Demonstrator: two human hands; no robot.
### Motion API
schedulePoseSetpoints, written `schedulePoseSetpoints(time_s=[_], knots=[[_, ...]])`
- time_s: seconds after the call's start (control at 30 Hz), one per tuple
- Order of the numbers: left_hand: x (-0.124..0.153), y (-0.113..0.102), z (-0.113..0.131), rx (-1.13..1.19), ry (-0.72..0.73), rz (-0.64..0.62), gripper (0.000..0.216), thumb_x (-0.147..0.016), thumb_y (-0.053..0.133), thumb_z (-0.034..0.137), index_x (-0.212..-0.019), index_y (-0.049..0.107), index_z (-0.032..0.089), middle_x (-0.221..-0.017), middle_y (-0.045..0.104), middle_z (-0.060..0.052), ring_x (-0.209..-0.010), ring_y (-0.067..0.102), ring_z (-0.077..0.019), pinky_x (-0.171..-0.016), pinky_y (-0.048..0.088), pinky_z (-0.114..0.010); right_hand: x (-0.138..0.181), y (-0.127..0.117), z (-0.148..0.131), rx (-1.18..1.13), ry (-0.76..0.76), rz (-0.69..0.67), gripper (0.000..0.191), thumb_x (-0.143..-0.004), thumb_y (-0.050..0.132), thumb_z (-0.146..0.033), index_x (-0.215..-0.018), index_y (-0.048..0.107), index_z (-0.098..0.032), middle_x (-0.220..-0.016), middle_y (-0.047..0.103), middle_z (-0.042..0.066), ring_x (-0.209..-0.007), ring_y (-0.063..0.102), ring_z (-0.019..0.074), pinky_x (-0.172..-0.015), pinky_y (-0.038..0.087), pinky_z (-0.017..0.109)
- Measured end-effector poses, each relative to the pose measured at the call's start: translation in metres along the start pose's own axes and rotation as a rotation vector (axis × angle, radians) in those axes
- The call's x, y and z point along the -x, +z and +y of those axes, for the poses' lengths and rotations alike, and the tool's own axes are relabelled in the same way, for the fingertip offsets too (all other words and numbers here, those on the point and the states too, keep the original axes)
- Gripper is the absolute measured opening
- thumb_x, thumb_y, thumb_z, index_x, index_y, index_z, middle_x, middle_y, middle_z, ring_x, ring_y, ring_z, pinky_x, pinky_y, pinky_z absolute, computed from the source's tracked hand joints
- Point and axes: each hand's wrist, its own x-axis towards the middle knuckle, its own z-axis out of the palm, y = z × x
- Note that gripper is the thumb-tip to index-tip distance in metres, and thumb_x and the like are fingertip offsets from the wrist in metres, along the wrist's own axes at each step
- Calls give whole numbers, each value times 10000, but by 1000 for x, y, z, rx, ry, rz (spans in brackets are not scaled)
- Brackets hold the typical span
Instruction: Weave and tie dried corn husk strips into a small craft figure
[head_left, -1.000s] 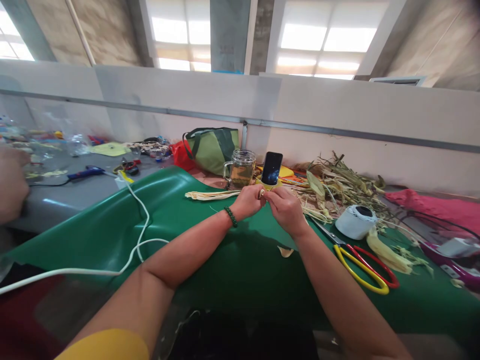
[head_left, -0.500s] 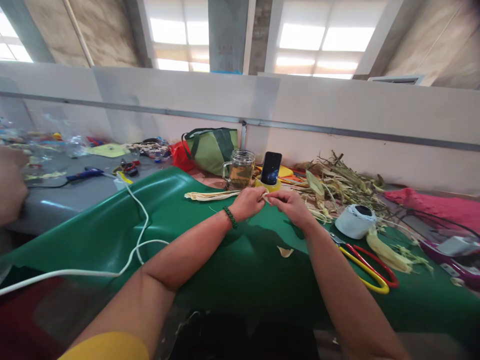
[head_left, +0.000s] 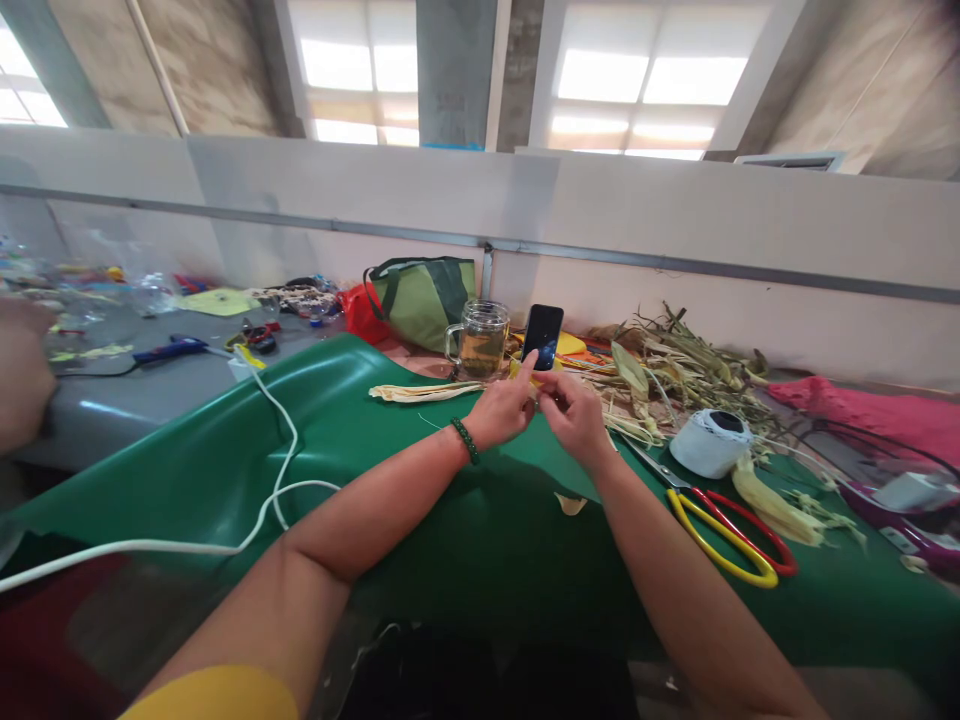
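Observation:
My left hand (head_left: 506, 410) is closed, with its index finger stretched up toward the phone. A bundle of pale corn husk strips (head_left: 424, 393) runs from the left to behind this hand, and the fingers appear closed on its right end. Close by on the right, my right hand (head_left: 576, 415) pinches thumb and fingers together at the left fingertips. What lies in that pinch is hidden. Long-bladed scissors (head_left: 712, 515) with one red and one yellow handle lie beside my right forearm. A small husk scrap (head_left: 571, 505) rests on the green mat (head_left: 495, 540) between my arms.
Behind my hands stand a glass mug (head_left: 482, 345) of tea and an upright phone (head_left: 542, 335). Dried husks (head_left: 690, 350) are piled at the right, near a white thread spool (head_left: 711, 443). A white cable (head_left: 285, 430) crosses the mat. Another person's blurred hand (head_left: 22, 370) shows far left.
My left index finger has risen from a closed grip to point upward. My right hand has shifted slightly left, its fingers more bent. More of the scissors' blades now shows.

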Motion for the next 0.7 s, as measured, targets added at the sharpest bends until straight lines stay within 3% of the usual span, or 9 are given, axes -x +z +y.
schedulePoseSetpoints(time_s=[0.17, 0.3, 0.47, 0.57, 0.63, 0.7], knots=[[2, 6, 1, -208, 83, -59, 800, -782, 411, 117, -1469, 8, 38, -818, 676, -104, -702, 620, -212, -680, 450, -301, -5, 0, 6, -45, 111, -61, 202, -770, 531, -314, -837, 662, -175, -657, 635, 31, -549, 564, 162, -534, 436, 291], [2, 8, -1, -225, 115, -43, 825, -775, 421, 104, -1474, -16, 58, -845, 682, -113, -718, 630, -216, -687, 461, -314, -7, 0, 12, -24, 152, -91, 131, -721, 583, -290, -717, 660, -184, -594, 585, 10, -521, 537, 150, -523, 433, 286], [-1, 9, -4, 123, 46, -12, 766, -720, 487, 102, -1439, 226, 52, -706, 669, -36, -660, 611, -168, -670, 467, -271, -6, -4, 7, 53, -54, 84, 82, -694, 621, -244, -687, 693, -206, -858, 607, 61, -846, 589, 205, -755, 474, 342], [-4, 6, -5, 405, -59, -48, 670, -682, 529, 94, -1337, 394, 36, -599, 636, 13, -597, 594, -132, -626, 464, -229, -8, -6, 7, 16, -50, 94, 78, -688, 636, -235, -630, 681, -210, -897, 618, 60, -924, 587, 212, -866, 446, 366], [-6, 4, -5, 503, -114, -99, 474, -675, 536, 98, -1145, 562, 50, -539, 604, 31, -524, 566, -107, -562, 439, -199, -9, -7, 10, -14, 8, 79, 84, -677, 643, -226, -600, 669, -205, -864, 631, 54, -888, 600, 205, -857, 447, 365], [-6, 3, -6, 532, -114, -171, 185, -683, 527, 111, -818, 650, 84, -505, 584, 28, -474, 529, -86, -514, 405, -183, -11, -8, 13, -40, 57, 52, 86, -658, 653, -224, -575, 659, -203, -816, 642, 47, -836, 608, 198, -824, 455, 359]])
